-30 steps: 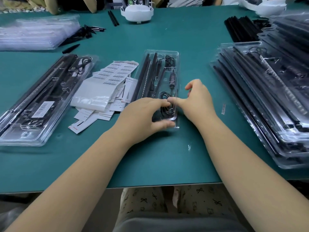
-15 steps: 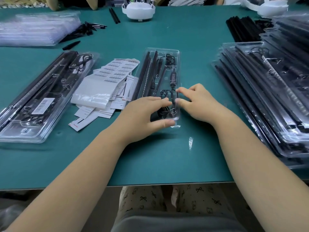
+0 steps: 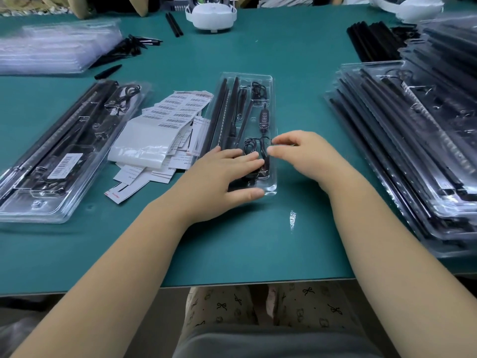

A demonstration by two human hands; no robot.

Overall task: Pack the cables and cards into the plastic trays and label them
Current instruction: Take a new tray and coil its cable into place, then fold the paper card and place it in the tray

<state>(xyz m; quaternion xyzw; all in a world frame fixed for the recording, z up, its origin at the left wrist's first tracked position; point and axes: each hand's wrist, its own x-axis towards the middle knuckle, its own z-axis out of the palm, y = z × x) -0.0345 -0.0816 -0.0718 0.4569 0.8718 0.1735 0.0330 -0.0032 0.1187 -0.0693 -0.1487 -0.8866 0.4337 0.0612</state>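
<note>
A clear plastic tray (image 3: 268, 81) lies lengthwise in the middle of the green table, holding black rods (image 3: 222, 112), an inline controller (image 3: 263, 117) and a coiled black cable (image 3: 250, 147). My left hand (image 3: 219, 174) lies flat on the tray's near end, fingers straight over the coil and thumb along the near rim. My right hand (image 3: 304, 153) is at the tray's right rim beside the coil. Its fingertips and thumb are close together and blurred, so whether they pinch the cable is unclear. Barcode labels (image 3: 175, 107) and cards (image 3: 134, 177) lie left of the tray.
A packed tray (image 3: 31, 200) bearing a barcode sticker (image 3: 63, 165) sits at the left. Several packed trays (image 3: 413, 151) are stacked at the right. Empty trays (image 3: 51, 47) are back left, black rods (image 3: 371, 42) back right. A small sticker (image 3: 292, 219) lies near the table's front edge.
My right hand has shifted from pressing flat on the tray's right rim to hovering by the coiled cable with fingertips drawn together. My left hand has stayed flat on the tray's near end.
</note>
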